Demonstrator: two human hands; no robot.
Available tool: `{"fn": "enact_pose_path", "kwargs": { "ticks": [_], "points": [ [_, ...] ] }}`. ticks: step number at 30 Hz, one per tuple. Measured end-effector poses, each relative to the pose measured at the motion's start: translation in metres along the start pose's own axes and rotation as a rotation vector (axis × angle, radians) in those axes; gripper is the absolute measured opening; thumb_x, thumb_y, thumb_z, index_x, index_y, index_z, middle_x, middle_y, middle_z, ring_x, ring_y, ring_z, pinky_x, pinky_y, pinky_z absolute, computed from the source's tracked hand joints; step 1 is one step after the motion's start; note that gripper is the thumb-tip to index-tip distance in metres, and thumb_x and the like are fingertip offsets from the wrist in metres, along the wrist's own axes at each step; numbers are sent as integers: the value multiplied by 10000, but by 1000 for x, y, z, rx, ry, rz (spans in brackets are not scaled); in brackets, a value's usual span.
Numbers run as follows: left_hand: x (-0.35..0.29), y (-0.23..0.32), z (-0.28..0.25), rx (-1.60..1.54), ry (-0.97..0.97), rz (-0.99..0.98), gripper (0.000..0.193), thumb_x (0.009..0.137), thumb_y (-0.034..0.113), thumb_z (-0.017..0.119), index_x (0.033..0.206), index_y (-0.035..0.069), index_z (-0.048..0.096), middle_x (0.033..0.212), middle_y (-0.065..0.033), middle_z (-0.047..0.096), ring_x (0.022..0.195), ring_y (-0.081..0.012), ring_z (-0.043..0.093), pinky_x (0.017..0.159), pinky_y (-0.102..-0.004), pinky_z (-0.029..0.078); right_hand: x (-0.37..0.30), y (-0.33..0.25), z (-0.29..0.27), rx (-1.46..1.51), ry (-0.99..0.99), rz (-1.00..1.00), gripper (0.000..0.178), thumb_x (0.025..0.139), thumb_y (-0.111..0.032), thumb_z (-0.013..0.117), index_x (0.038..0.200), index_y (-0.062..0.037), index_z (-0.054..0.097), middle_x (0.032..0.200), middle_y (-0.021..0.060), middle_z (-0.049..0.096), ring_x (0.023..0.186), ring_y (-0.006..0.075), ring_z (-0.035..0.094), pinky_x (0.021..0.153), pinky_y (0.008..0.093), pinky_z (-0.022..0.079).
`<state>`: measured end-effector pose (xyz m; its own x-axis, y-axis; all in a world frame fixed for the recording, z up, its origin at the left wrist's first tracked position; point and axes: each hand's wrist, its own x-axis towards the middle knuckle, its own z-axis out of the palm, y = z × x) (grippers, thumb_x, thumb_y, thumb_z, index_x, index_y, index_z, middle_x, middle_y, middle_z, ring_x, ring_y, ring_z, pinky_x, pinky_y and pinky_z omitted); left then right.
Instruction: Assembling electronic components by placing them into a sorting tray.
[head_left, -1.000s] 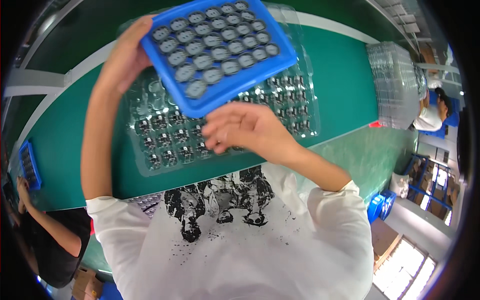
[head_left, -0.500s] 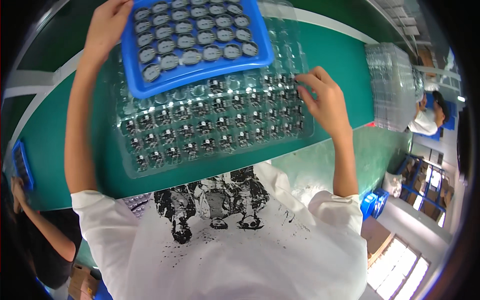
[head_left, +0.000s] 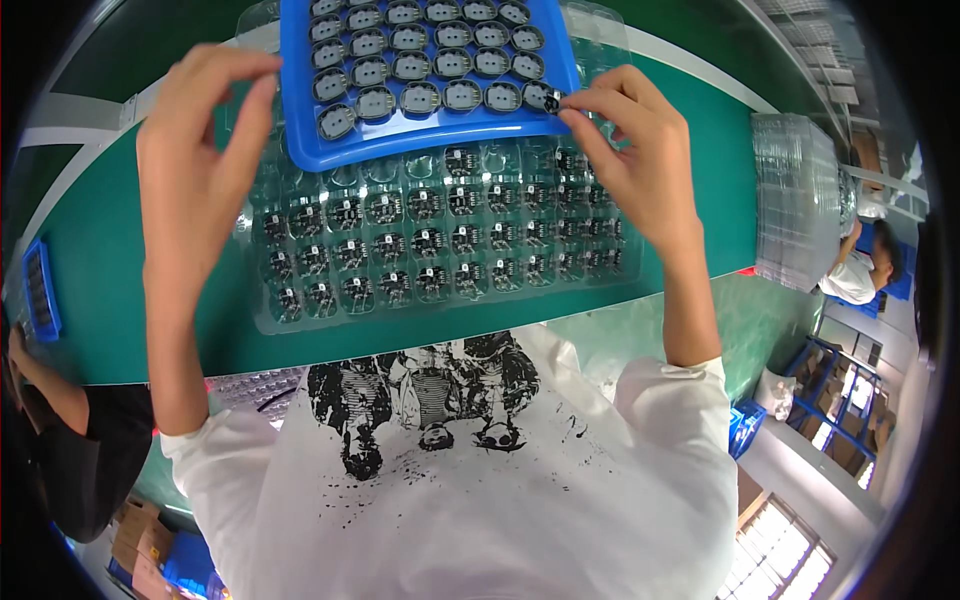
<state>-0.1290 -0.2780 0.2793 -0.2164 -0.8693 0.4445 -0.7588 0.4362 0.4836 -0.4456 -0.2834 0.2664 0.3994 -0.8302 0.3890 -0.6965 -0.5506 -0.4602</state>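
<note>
A blue tray [head_left: 430, 143] holds rows of round grey housings [head_left: 420, 97] and rests over the far part of a clear plastic blister tray [head_left: 410, 310]. Small black circuit boards [head_left: 431, 240] fill most of the blister tray's nearer pockets; several pockets beside the blue tray's edge are bare. My right hand [head_left: 645, 150] pinches one small black circuit board [head_left: 552, 101] at the housing in the blue tray's near right corner. Left of the blue tray, my left hand [head_left: 195, 150] is raised with thumb and forefinger apart, holding nothing visible.
A tall stack of clear plastic trays [head_left: 797, 200] stands at the right end of the green table [head_left: 705, 190]. Another person's arm [head_left: 55, 390] and a small blue tray [head_left: 41, 290] are at the left edge. Someone else sits far right.
My right hand has moved up and left from the blister tray to the blue tray with a circuit board. My left hand has let go of the blue tray, which has shifted right and away.
</note>
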Motion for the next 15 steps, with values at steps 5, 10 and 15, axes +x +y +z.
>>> {"fn": "enact_pose_path", "kwargs": {
  "ticks": [5,10,15],
  "points": [
    [-40,3,-11,4,-34,-50,111,847,10,590,946,39,632,928,-38,609,743,-105,510,558,-229,341,5,0,13,-79,18,-23,94,772,-15,688,864,-7,669,779,61,571,642,157,533,482,258,373],
    [-49,11,-10,-42,-43,-180,114,803,-10,621,913,24,623,881,-88,605,810,-227,567,689,-299,442,7,3,19,-66,5,-10,96,770,-8,686,862,2,663,766,66,559,613,163,517,479,269,370],
    [-50,12,-11,-22,-56,-109,121,787,-18,633,905,6,618,878,-97,599,816,-246,556,707,-318,441,9,2,17,-82,-17,0,91,772,-6,683,860,6,660,768,68,558,600,165,509,479,272,370]
  ]
}}
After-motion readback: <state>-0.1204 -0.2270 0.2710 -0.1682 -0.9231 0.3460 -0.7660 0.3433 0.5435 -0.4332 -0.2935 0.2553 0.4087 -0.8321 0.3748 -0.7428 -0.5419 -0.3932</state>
